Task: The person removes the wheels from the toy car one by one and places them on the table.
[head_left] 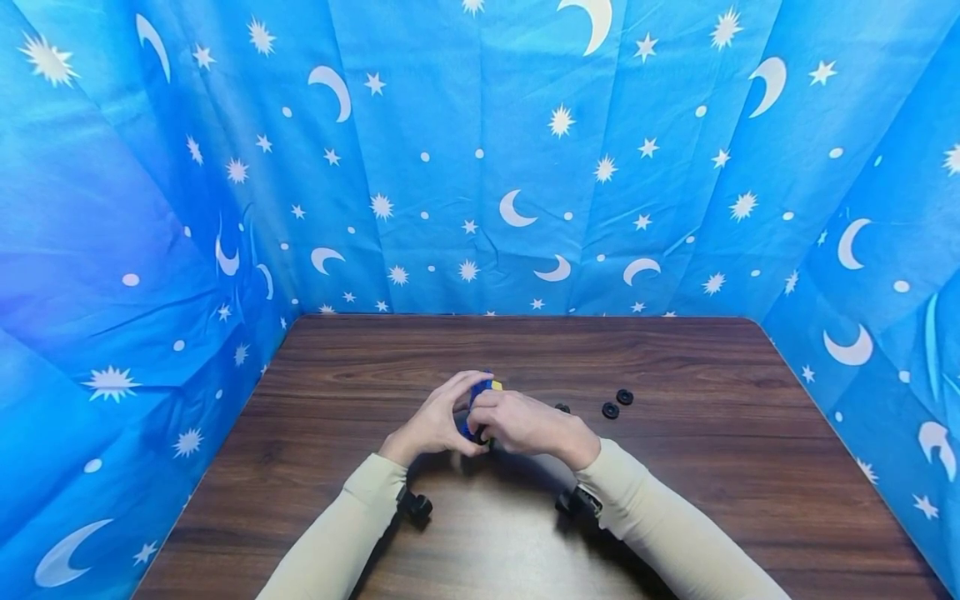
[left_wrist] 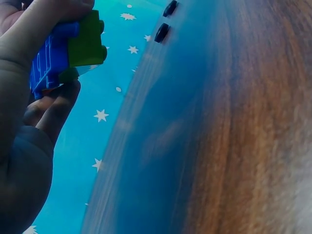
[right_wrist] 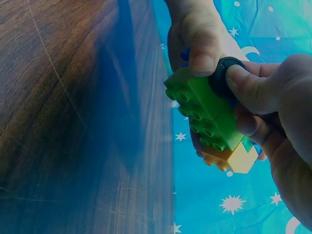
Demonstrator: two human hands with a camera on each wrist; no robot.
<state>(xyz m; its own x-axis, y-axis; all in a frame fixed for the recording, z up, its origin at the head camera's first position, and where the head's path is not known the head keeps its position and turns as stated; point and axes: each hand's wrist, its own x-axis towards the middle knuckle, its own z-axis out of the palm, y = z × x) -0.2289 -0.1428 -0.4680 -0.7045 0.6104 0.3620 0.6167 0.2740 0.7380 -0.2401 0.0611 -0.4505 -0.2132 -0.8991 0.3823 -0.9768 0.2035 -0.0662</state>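
Note:
My left hand (head_left: 431, 423) grips a toy brick vehicle by its ends, thumb on one end and fingers on the other. The toy has a blue base (left_wrist: 51, 56), green studded bricks (right_wrist: 207, 109) on top and a yellow brick (right_wrist: 238, 157) at one end. Between the thumb and fingers of my right hand (head_left: 534, 423) is a black toy wheel (right_wrist: 222, 82), pinched against the toy's side near my left thumb. In the head view both hands cover most of the toy.
Two loose black wheels (head_left: 618, 404) lie on the brown wooden table (head_left: 712, 467), right of my hands. Another black wheel (head_left: 562, 408) shows just behind my right hand. Blue cloth walls (head_left: 450, 250) with stars and moons border the table's back and sides.

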